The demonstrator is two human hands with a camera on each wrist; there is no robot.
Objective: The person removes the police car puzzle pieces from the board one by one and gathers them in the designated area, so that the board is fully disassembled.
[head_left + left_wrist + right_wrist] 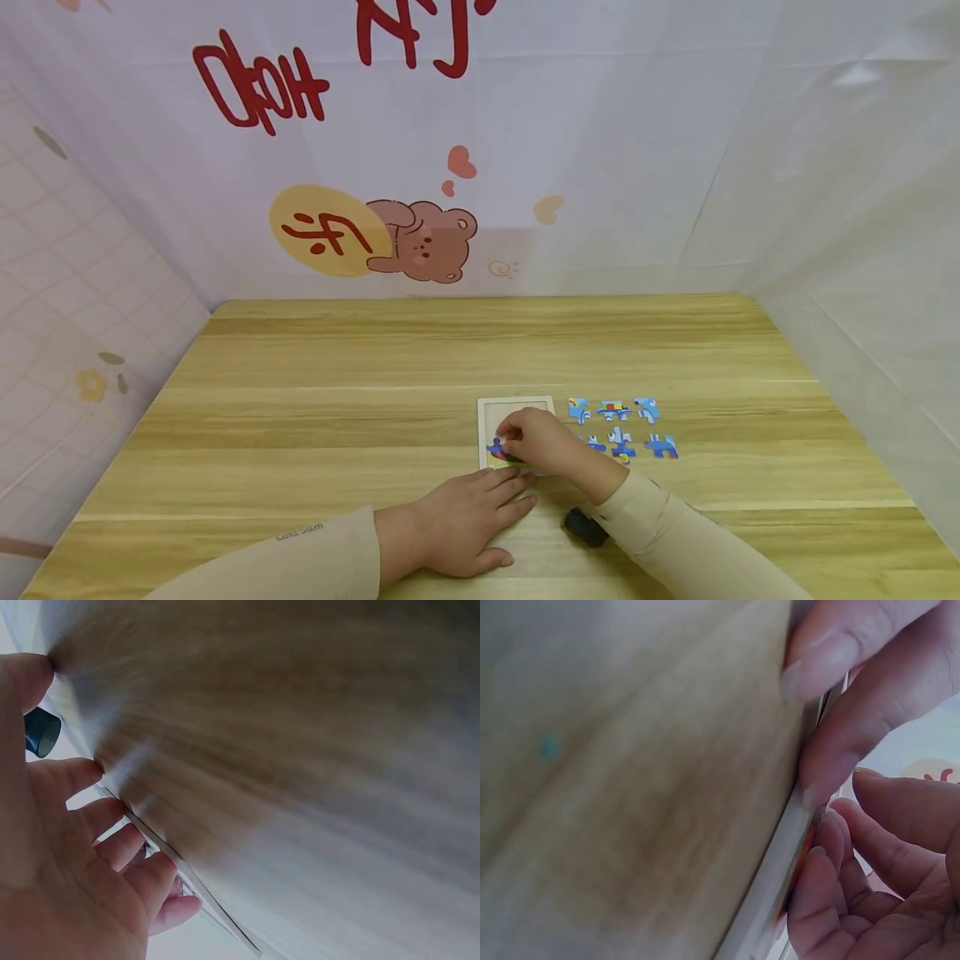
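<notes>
A shallow wooden puzzle tray point(483, 408) lies on the table in the head view. At its lower left sits a purple-blue puzzle piece point(493, 448). My right hand point(542, 439) reaches over the tray, its fingers curled and thumb near the index finger, at a dark puzzle piece mostly hidden below them. An orange-red edge point(804, 859) shows by these fingertips in the right wrist view. My left hand point(468, 521) lies palm down with straight fingers, the fingertips touching the tray's near edge. The left wrist view shows these fingers point(120, 844) spread along the rim.
Several loose blue puzzle pieces point(621, 442) lie in rows right of the tray. A small black object point(585, 527) stands beside my right forearm. The wooden table point(337, 358) meets a white printed backdrop point(615, 167) at the back.
</notes>
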